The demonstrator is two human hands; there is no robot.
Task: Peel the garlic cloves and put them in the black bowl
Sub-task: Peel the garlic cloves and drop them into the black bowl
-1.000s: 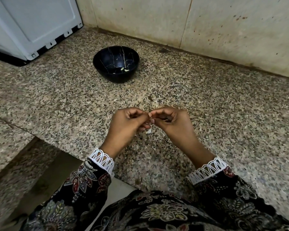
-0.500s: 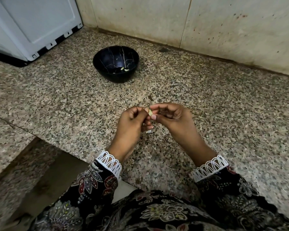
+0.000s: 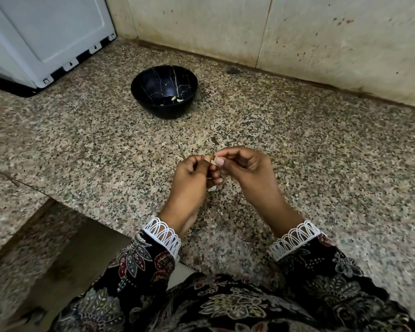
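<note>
Since a second ago our hands drifted slightly right, left hand [image 3: 189, 173] and right hand [image 3: 243, 167] both pinching the garlic clove [image 3: 211, 160] at frame centre; slick skin could flick it short of the black bowl [image 3: 164, 91], upper-centre.

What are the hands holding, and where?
A garlic clove, pinched between the fingertips of the left hand and right hand. Which end each pinches cannot be told.
</note>
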